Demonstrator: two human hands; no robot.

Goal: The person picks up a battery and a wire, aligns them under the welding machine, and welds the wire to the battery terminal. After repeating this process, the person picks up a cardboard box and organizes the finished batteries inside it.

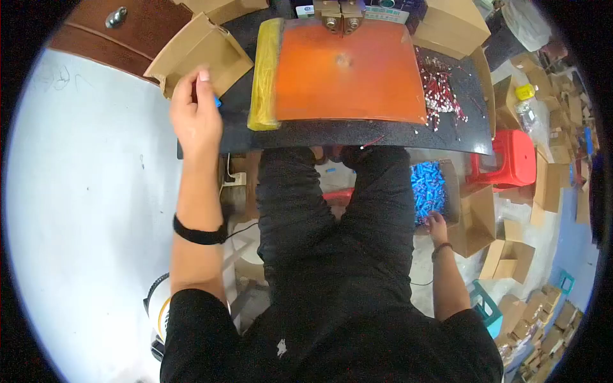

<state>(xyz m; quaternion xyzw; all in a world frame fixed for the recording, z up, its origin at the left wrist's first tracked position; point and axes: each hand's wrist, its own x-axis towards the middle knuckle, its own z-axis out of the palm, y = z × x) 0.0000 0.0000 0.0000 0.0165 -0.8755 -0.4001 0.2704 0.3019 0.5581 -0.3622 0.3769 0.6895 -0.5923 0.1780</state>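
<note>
My left hand (196,118) is raised over the table's left side, in front of an open cardboard box (214,60). Its fingers are curled, and the end of a small blue cylindrical battery cell (218,101) pokes out beside the thumb. Low on the right, my right hand (437,226) reaches to the near end of a carton full of loose blue battery cells (428,188). Its fingers are bent among the cells, and whatever they pinch is too small to make out. An orange mat (351,76) covers the middle of the table, below a machine's metal head (341,19).
A yellow wrapped strip (265,76) edges the mat on the left. Thin red wires with white connectors (440,92) lie heaped on its right. A red stool (511,159) and cardboard boxes (476,220) stand at right. A cord runs from my black left wristband (199,231).
</note>
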